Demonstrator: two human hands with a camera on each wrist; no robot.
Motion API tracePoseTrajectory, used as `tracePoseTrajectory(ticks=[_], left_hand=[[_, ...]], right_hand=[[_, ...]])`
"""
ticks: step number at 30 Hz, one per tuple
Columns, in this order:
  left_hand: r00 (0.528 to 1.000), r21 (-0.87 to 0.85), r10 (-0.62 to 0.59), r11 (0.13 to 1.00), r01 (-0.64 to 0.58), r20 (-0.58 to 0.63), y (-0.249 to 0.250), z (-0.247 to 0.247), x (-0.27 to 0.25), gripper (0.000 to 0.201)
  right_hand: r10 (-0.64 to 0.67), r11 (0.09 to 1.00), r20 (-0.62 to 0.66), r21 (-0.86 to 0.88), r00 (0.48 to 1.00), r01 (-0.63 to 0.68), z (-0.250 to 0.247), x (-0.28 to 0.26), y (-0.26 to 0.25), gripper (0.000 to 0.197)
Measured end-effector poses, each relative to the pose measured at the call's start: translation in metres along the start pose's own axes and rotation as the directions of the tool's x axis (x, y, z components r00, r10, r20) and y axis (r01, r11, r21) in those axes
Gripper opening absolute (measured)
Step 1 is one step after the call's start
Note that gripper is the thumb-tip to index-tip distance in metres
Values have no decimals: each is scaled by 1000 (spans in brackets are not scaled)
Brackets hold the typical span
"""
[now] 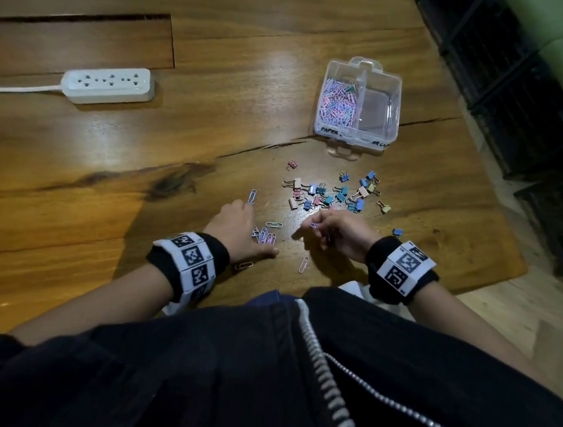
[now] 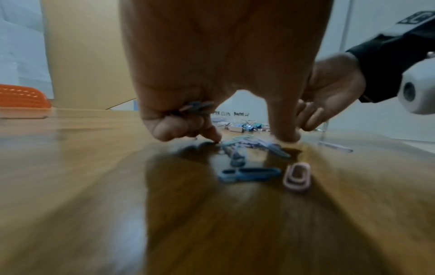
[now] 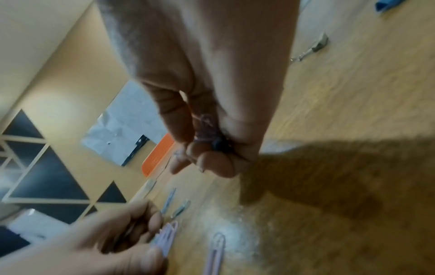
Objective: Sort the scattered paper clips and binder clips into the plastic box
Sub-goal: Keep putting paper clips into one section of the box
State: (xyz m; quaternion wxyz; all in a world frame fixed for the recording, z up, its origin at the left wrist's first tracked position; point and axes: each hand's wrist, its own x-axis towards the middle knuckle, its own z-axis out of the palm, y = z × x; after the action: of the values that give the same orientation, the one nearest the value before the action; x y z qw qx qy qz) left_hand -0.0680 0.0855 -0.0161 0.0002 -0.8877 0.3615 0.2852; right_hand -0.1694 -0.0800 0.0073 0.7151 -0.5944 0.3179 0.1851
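A wooden table carries a power strip at far left and a clear box at far right, its left compartment holding paper clips. Binder clips lie scattered nearer, right of centre. The left hand, fingers curled round several clips, presses on loose paper clips. The right hand pinches a bunch of clips.
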Motion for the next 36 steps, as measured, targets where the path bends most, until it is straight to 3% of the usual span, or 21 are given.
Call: tracePoseTrajectory(ticks=[2,5,9,11,14,17,19,21,23,26,27,29,31,33,34,36], left_hand=[[1000,31,26,999,-26,7,9,3,5,76],[997,5,72,997,-73,33,16,3,10,53],[990,-42,131,991,-129,47,12,-5,7,38],[989,-183,145,973,-138,27,5,-10,6,29],[996,-471,90,879,-72,16,-10,-15,9,31],[1000,-754,21,657,3,23,-19,-18,8,29],[999,-850,-15,524,53,52,-22,-19,8,29],[994,-894,-19,435,109,111,-24,-19,7,32],[986,-872,20,470,138,167,-27,-19,4,36],[992,-733,29,677,73,126,-31,-17,-3,35],[996,-656,25,754,34,81,-32,-16,-6,33],[998,-499,53,866,-30,33,-35,-9,-11,31],[993,-343,107,936,-83,52,-37,-3,-16,41],[985,-204,151,970,-130,87,-37,3,-18,53],[983,-180,160,973,-143,89,-38,6,-18,61],[986,-222,150,966,-131,71,-38,9,-17,83]], right_hand=[[21,981,-8,-191,1000,-23,3,-3,-1,30],[16,838,-3,-545,1000,-15,8,-4,2,27],[-69,463,54,-883,996,80,13,-4,15,30],[-121,351,83,-928,989,121,13,-4,20,36],[-134,324,98,-936,986,137,15,-2,22,45],[-122,325,119,-933,985,153,17,0,21,39],[-121,374,129,-912,984,166,17,2,21,34],[-102,340,159,-922,982,185,17,5,22,28],[-66,254,180,-948,981,191,17,8,22,27],[-29,212,167,-963,986,169,18,7,18,29],[-44,238,166,-956,985,172,19,6,16,23],[-111,389,160,-901,981,191,19,3,10,4],[-186,590,103,-784,977,195,20,5,5,14],[-193,851,36,-492,981,186,20,8,-1,21],[-171,937,34,-305,985,173,19,10,-3,23],[-125,992,78,11,989,125,16,14,-8,23]])
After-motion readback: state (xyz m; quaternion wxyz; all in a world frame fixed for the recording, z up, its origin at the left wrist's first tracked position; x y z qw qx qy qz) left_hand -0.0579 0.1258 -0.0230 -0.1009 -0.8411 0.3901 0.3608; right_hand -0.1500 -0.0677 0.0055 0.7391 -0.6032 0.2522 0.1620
